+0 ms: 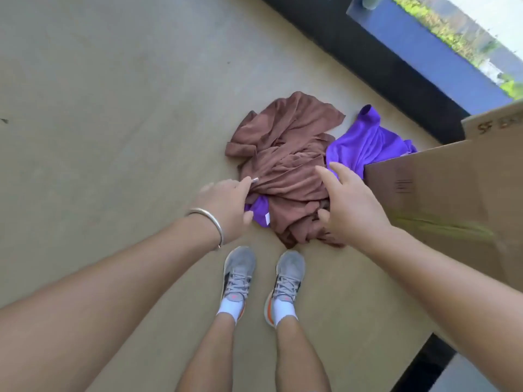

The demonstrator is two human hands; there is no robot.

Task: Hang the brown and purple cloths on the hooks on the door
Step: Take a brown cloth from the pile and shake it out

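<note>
A crumpled brown cloth [285,162] lies in a heap on the floor just ahead of my feet. A purple cloth [365,142] spreads out to its right and runs beneath it, with a purple corner [259,213] showing at the heap's near left. My left hand [223,207], with a silver bangle on the wrist, is closed around the bunched left edge of the brown cloth, thumb over the purple corner. My right hand [351,205] hovers over the heap's right side with fingers spread and the thumb touching the brown fabric. No hooks are in view.
A large cardboard box [441,199] stands at the right, touching the purple cloth. A black frame [376,60] with glass behind it runs diagonally across the top right. My grey shoes [263,281] stand close to the heap on the tan floor [113,108].
</note>
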